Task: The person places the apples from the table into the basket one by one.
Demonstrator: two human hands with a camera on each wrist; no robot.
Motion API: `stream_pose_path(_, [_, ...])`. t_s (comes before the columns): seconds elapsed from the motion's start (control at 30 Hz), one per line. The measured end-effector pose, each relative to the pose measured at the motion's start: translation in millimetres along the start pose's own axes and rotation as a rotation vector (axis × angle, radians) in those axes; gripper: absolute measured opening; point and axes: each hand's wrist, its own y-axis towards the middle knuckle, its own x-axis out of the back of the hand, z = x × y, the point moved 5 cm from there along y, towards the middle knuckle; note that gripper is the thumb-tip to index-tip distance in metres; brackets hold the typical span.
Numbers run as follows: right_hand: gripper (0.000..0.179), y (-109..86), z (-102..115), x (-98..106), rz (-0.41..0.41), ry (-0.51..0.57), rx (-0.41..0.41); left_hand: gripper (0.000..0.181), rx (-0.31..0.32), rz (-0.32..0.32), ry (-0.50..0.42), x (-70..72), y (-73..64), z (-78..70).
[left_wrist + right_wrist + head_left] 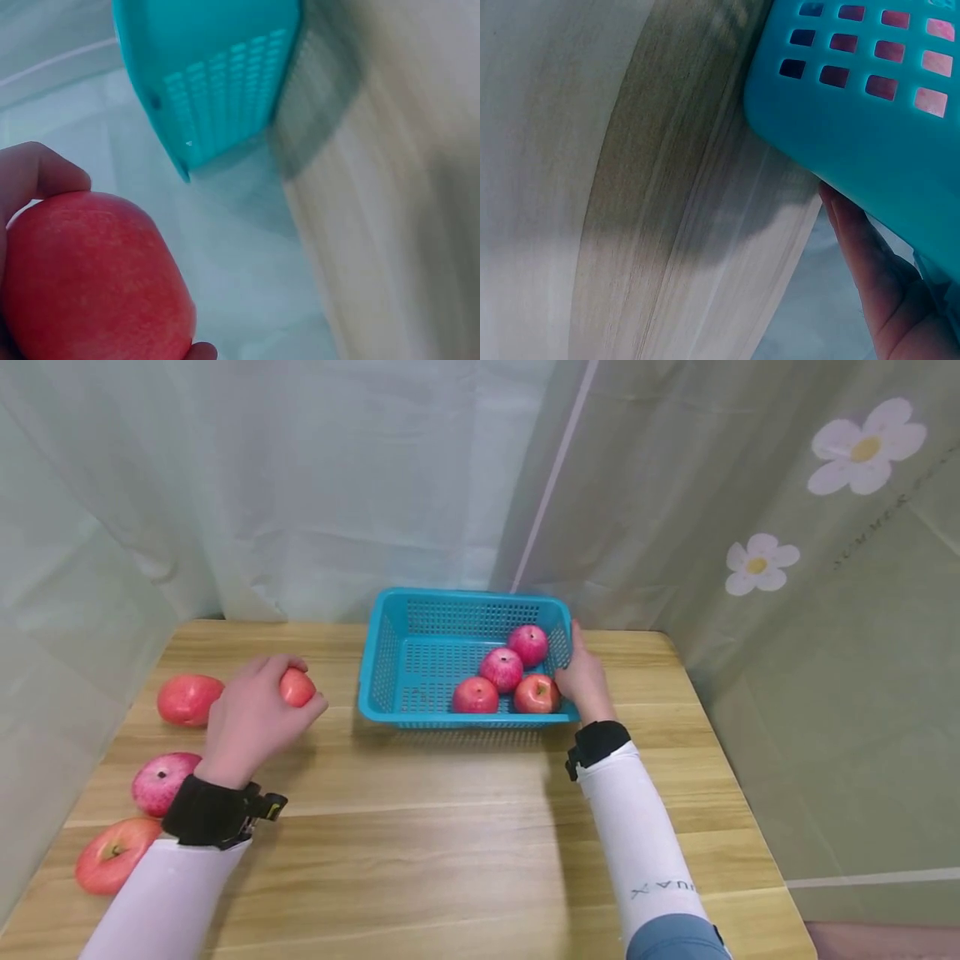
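My left hand (258,714) grips a red apple (297,687) above the left part of the table, left of the basket. The left wrist view shows that apple (97,277) close up, with fingertips at its top and lower edge. A blue plastic basket (420,718) with perforated walls stands at the back middle and holds several apples (502,669) in its right half. My right hand (585,683) holds the basket's right side at the rim. In the right wrist view, its fingers (870,262) lie along the outside of the basket wall (840,142).
Down the table's left side lie a red apple (190,699), a pinkish apple (161,781) and a larger apple (116,856). The wooden table (420,860) is bounded by a pale curtain (390,485) at the back and sides, with white flowers (862,447) at right.
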Motion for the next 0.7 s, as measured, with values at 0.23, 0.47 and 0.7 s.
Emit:
stream_pose_path(0.23, [0.099,-3.6,2,0,-0.017,-0.007,0.024,0.046,-0.092,0.025,-0.009,-1.1,21.8,-31.6])
stream_pose_path(0.47, [0.098,-2.3,2,-1,-0.018,-0.024,0.034,0.043,-0.181,0.097,0.012,-12.2,40.1,-57.4])
stream_pose_path(0.7, [0.096,-2.7,3,2,-0.035,-0.047,0.051,0.042,-0.264,0.157,0.026,-27.2,54.6,-81.4])
